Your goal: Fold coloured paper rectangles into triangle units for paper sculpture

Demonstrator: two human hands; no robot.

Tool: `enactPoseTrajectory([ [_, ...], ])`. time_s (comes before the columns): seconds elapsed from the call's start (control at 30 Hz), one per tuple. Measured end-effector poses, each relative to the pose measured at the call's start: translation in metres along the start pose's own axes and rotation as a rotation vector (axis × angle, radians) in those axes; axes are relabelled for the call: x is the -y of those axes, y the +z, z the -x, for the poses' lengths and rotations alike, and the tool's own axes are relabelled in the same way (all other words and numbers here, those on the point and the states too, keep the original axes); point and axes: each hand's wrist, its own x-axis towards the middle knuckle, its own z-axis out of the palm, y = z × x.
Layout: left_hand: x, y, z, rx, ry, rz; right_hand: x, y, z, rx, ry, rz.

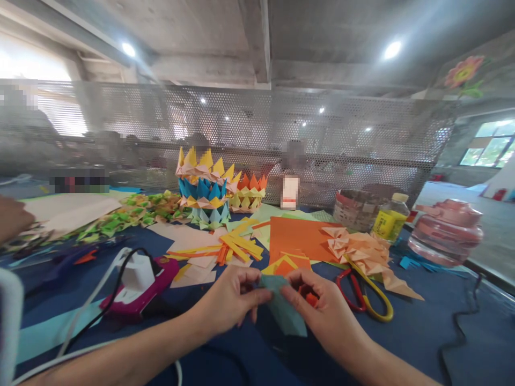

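Note:
Between my two hands is a folded piece of blue-green paper (287,311), held up over the dark blue table. My left hand (237,295) pinches its upper left edge between thumb and fingers. On its upper right side, my right hand (319,305) grips the same paper with thumb and fingers closed. Just beyond lie orange and yellow paper pieces (287,262) and a large orange sheet (300,236). Scissors with red and yellow handles (368,295) rest to the right of my right hand. A small red-orange piece (309,295) shows partly behind my right fingers.
Folded paper crowns (205,187) stand at the back. A magenta power strip (139,289) with cables lies left. Peach folded pieces (362,252), a bottle of yellow liquid (390,217) and a pink water jug (446,233) are right. Another person's hand (14,217) is at far left.

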Motion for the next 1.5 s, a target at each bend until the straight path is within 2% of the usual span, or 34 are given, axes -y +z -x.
enactPoseTrajectory([
  [0.1, -0.002, 0.002, 0.002, 0.043, -0.052, 0.071, -0.002, -0.001, -0.002, 0.025, 0.011, -0.075],
  [0.27, -0.007, 0.000, 0.003, 0.024, -0.072, 0.142, -0.005, 0.001, -0.002, 0.056, 0.041, -0.127],
  [0.5, -0.004, 0.005, 0.006, 0.028, -0.064, 0.091, 0.001, 0.005, 0.002, 0.112, 0.064, -0.154],
  [0.73, -0.002, 0.004, 0.005, -0.025, 0.003, 0.014, -0.004, 0.001, -0.002, -0.004, 0.015, -0.091],
  [0.93, 0.005, 0.001, 0.000, -0.083, 0.056, 0.048, -0.009, 0.000, -0.005, -0.018, 0.015, -0.078],
  [1.03, 0.003, 0.001, -0.001, -0.090, 0.031, 0.134, -0.008, -0.001, -0.005, -0.027, 0.006, -0.061],
  [1.23, -0.006, 0.004, 0.001, -0.028, -0.042, 0.333, -0.008, -0.001, -0.006, -0.031, 0.003, -0.032],
  [1.37, -0.002, 0.000, 0.001, -0.050, -0.088, 0.323, -0.007, -0.002, -0.007, -0.048, 0.005, -0.037],
  [1.5, 0.002, -0.001, 0.001, 0.008, -0.185, 0.296, -0.004, -0.002, -0.006, -0.057, 0.007, -0.048],
])
